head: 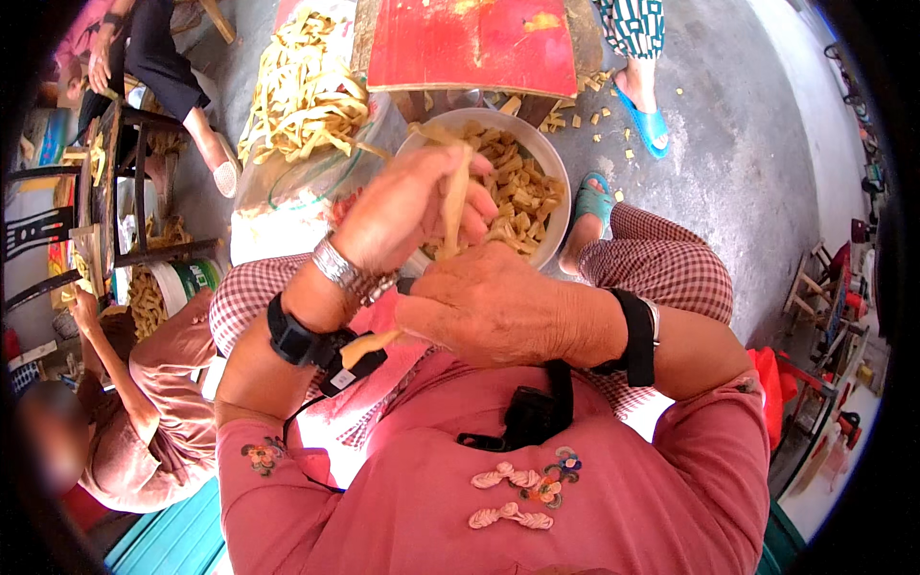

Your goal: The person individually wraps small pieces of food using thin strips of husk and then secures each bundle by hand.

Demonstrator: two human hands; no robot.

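Note:
A long, yellowish flat strip (pixel 454 205) runs between my two hands above a round white basin. My left hand (pixel 413 198) has it between the thumb and the curled fingers, where it folds over near the fingertips. My right hand (pixel 503 305) pinches the strip lower down, and a loose tail (pixel 370 348) sticks out to the left below the thumb. Under the hands, the white basin (pixel 564 208) holds many short, folded yellow-brown bundles (pixel 528 183). Part of the basin's left side is hidden behind my left hand.
A heap of loose strips (pixel 305 93) lies on plastic sheeting at upper left. Beyond the basin stands a red-topped low table (pixel 471 47), with small cut pieces (pixel 564 118) on the floor beside it. Other people sit left; a foot in a blue slipper (pixel 647 126) rests at upper right.

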